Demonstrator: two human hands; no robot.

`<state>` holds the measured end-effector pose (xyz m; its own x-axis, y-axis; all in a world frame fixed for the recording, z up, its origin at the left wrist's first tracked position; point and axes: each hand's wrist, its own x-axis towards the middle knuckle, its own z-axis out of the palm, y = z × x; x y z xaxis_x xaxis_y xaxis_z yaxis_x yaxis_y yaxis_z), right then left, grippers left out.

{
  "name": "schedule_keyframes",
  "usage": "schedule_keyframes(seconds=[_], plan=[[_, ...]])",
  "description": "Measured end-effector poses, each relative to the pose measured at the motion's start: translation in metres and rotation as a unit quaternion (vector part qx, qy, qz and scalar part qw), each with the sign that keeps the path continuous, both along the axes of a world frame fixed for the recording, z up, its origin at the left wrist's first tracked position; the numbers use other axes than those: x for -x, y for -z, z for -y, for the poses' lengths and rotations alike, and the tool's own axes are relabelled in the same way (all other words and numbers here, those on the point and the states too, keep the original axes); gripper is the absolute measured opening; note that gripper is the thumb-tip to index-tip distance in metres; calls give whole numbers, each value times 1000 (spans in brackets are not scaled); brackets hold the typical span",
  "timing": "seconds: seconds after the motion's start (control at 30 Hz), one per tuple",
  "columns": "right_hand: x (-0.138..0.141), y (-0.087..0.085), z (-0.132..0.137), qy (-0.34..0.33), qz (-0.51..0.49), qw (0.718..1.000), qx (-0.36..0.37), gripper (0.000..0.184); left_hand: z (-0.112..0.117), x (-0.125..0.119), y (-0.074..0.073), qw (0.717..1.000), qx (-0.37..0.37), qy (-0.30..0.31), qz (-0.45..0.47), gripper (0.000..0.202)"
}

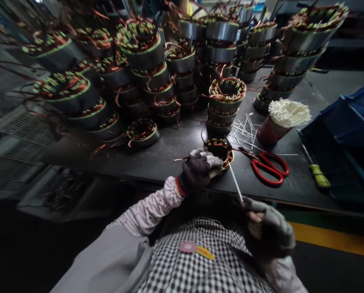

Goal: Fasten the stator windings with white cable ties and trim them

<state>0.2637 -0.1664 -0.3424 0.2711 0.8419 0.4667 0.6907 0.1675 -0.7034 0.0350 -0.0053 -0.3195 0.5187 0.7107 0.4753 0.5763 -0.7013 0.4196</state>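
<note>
A small motor stator [218, 142] with copper windings and a green-edged rim lies near the table's front edge. My left hand [200, 169], in a dark glove with grey fingers, grips its near left side, hiding part of the rim. From the right side of the windings a white cable tie [236, 181] runs taut down to my right hand [269, 228]. That gloved hand is closed on the tie's end, below the table edge and close to my checked apron. Copper leads stick out left of the stator.
Scissors with red handles [269, 167] lie right of the stator. Behind them are loose white ties [246, 131] and a cup [270, 131] packed with more. A screwdriver [319, 175] lies beside a blue bin [343, 134]. Stacked stators [221, 106] line the back and left.
</note>
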Motion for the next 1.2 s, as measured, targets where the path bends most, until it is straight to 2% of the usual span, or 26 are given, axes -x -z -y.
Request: schedule_keyframes(seconds=[0.07, 0.13, 0.2, 0.27, 0.37, 0.47, 0.53, 0.63, 0.83, 1.03, 1.1, 1.2], plan=[[15, 7, 14, 12, 9, 997, -72, 29, 7, -5, 0, 999, -8, -34, 10, 18], [17, 7, 16, 17, 22, 992, -126, 25, 12, -9, 1, 997, -18, -75, 27, 29], [13, 4, 7, -16, 12, 989, -143, 23, 16, -12, 2, 993, -26, -105, 36, 38], [7, 3, -8, -69, -19, 987, -146, 19, 16, -15, 2, 992, -23, -118, 36, 36], [6, 1, -41, -121, -93, 981, -122, 11, 14, -24, 1, 989, 15, -139, 48, 25], [8, -8, -72, -127, -172, 974, -78, 17, 12, -33, 3, 974, 83, -164, 129, 20], [10, -19, -87, -140, -236, 962, -17, 26, 12, -35, 4, 967, 103, -154, 174, 15], [9, -35, -96, -181, -284, 939, 72, 34, 13, -31, 3, 973, 85, -116, 181, 8], [4, -44, -96, -193, -177, 964, 41, 21, 16, -28, -4, 973, 80, -106, 188, 8], [6, -44, -115, -193, -93, 971, 106, 31, 18, -27, -13, 973, 113, -97, 179, 7], [4, -42, -118, -190, -50, 979, 53, 27, 18, -26, -15, 970, 134, -86, 185, 8], [2, -44, -120, -198, 27, 977, -78, 17, 19, -25, -15, 964, 147, -85, 204, 12]])
